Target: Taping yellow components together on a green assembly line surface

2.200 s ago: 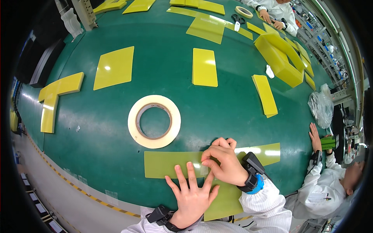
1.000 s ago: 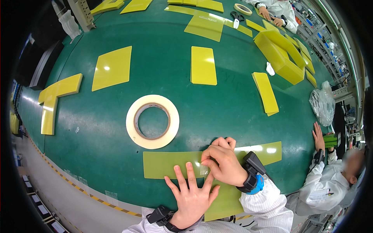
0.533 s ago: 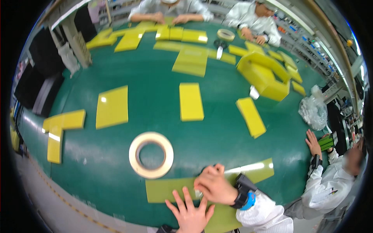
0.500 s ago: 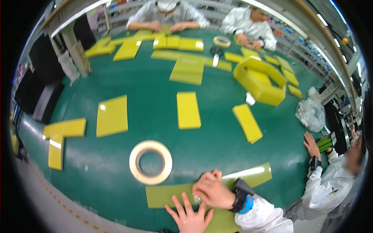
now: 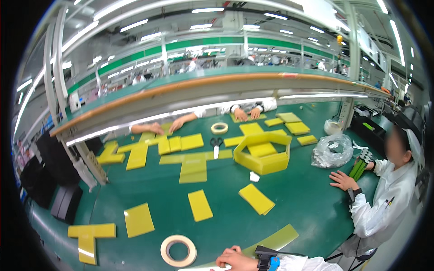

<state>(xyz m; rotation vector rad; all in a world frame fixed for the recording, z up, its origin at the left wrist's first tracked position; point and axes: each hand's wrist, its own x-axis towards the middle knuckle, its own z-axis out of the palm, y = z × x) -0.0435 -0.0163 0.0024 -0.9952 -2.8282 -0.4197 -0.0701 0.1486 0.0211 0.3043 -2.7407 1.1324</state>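
Observation:
My right hand (image 5: 237,260), with a black device and a blue band at the wrist, is at the lower edge. Its fingers are curled down over a translucent yellow strip (image 5: 276,237), and what they pinch is hidden. The strip runs out to the right beyond the hand. A pale, shiny edge shows under the fingers. My left hand is out of view. Just left of my right hand lies a roll of cream tape (image 5: 163,251). Flat yellow pieces (image 5: 200,205) lie farther off.
A yellow frame with several sides (image 5: 262,165) stands beyond, near scissors (image 5: 216,147) and a second tape roll (image 5: 219,128). A clear plastic bag (image 5: 332,150) lies right. A co-worker (image 5: 384,198) at right holds green pieces; other people's hands work across the green table. A shelf (image 5: 217,83) spans the back.
The view has tilted up, so the table sits lower in the picture and the shelf and hall show. My left hand has dropped out of view; my right hand stays by the strip.

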